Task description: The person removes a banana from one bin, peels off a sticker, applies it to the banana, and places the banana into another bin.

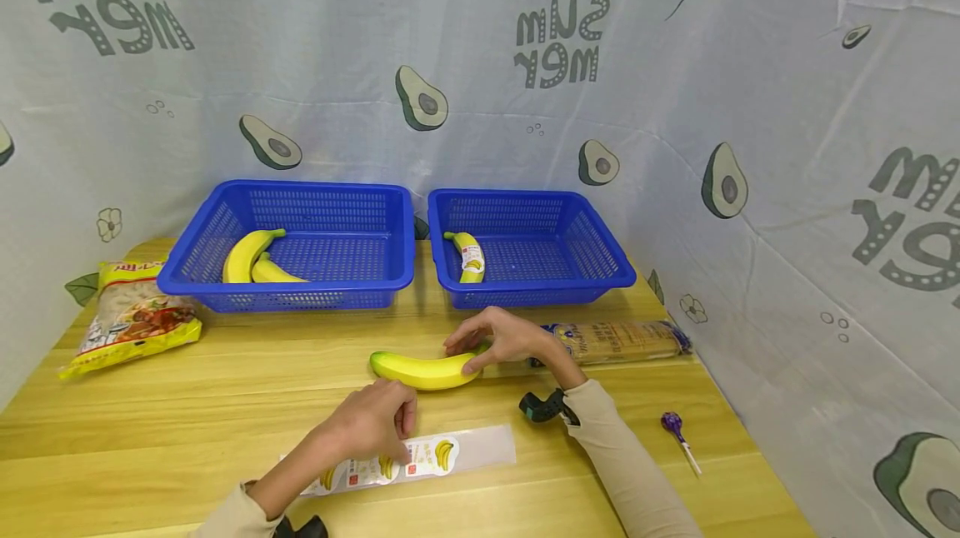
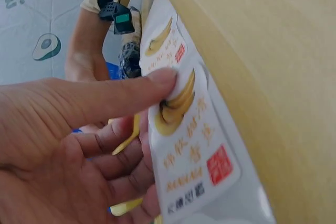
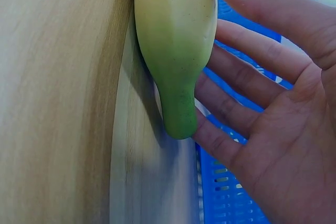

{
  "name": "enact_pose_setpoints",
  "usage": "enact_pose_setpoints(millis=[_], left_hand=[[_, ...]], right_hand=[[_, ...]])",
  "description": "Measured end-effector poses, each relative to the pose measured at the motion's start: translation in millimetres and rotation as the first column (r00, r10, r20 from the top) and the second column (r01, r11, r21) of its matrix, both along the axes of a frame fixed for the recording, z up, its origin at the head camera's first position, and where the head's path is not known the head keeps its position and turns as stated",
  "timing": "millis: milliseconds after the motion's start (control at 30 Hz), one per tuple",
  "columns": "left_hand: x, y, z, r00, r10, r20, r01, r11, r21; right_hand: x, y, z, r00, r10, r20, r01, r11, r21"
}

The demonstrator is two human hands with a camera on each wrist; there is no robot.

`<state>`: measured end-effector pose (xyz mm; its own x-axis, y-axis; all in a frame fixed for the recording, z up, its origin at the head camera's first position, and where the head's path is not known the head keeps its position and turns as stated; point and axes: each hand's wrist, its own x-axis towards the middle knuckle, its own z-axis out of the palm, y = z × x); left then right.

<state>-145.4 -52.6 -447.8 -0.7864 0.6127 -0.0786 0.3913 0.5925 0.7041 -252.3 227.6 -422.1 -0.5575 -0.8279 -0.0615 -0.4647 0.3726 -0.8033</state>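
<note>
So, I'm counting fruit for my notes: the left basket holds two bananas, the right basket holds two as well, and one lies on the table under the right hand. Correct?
Not quite. The right basket holds a single banana, as the head view shows. The left basket holds two bananas, and another banana lies on the table under the right hand.

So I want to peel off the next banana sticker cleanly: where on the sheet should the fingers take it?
Probably at the sticker's rim, coming from the sheet's near long edge. The sticker sheet lies flat on the table, so only a lifted edge gives purchase; the left hand already has its thumb on that sticker, other fingers beneath.
</note>
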Motion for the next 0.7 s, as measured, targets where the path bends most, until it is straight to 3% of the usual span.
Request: enact_pose_setpoints(millis=[100,233,367,700], left_hand=[[0.2,-3,11.4,0.994,-0.048,0.098,0.039,0.995,0.090],[-5.9,-7,16.2,0.967,-0.152,0.205,0.116,0.977,0.177],[-11.3,-11,17.9,0.950,-0.204,0.235,0.154,0.965,0.212],[-14.6,-15,20.9,0.910,-0.269,0.316,0.167,0.934,0.314]], right_hand=[[0.3,0,0.7,1.000,-0.005,0.004,0.005,1.000,-0.001],[0.2,-1,1.2,1.000,0.000,0.001,0.000,1.000,-0.007],[-0.3,-1,1.1,1.000,0.006,-0.011,-0.006,1.000,-0.008],[-1.5,1,2.3,0.999,-0.003,-0.046,0.002,1.000,-0.013]])
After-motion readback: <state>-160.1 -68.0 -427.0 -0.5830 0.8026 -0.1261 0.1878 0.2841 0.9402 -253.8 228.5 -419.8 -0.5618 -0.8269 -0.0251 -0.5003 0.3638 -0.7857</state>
